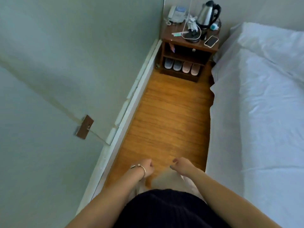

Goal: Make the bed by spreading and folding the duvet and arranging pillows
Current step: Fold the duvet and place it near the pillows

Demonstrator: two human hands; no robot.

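Both loosely curled and holding nothing, the left hand (146,167) and right hand (182,166) hang over the wooden plank floor (166,116), probably between steps, while the one white crumpled duvet (263,112) and one white pillow (269,41) lie on the bed, near four slippers (182,66).

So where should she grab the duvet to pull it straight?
Probably the near side edge of the duvet, where it hangs over the bed toward the floor. That edge is loose and wavy, so fingers can pinch it from the aisle side. Her right hand is closest to it; the left hand can take it further along. Both hold nothing now.
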